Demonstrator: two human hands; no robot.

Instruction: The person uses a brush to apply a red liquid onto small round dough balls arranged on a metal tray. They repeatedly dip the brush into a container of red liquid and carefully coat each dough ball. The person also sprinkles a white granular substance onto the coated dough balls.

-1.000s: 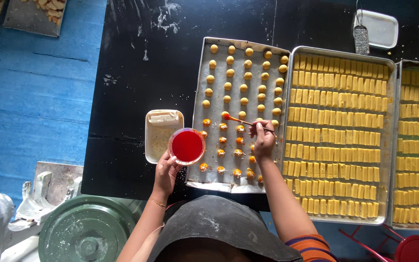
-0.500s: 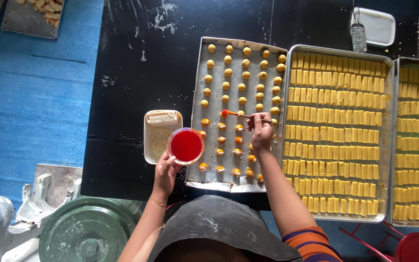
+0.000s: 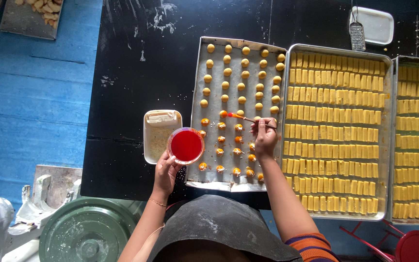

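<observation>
Our right-hand fingers (image 3: 259, 127) are pinched together on the shaft of a thin brush (image 3: 245, 118), whose orange-wet tip rests on a dough ball (image 3: 223, 114) in the left column of the baking tray (image 3: 196, 97). Our right hand (image 3: 265, 138) hovers over the tray's right side. Our left-hand fingers (image 3: 170, 160) are clamped around the underside of a small bowl of red glaze (image 3: 185, 145), held over the tray's near-left edge.

We judge the step in hand to be glazing: the rows in the near part of the tray look darker and orange-coated, while the far rows are pale yellow and appear untreated. The next move calls for a light stroke, then shifting the tip to the adjacent uncoated ball, reloading from the bowl when the bristles run dry and avoiding drips on the tray floor.

Left of the tray, a pale rectangular container (image 3: 158, 138) sits on the black tabletop (image 3: 132, 73). Right of the tray lies a tray of yellow bars (image 3: 338, 53).

Our head hides the tray's near edge. The left-hand fingertips are concealed beneath the bowl. The bristles are too small to resolve.
</observation>
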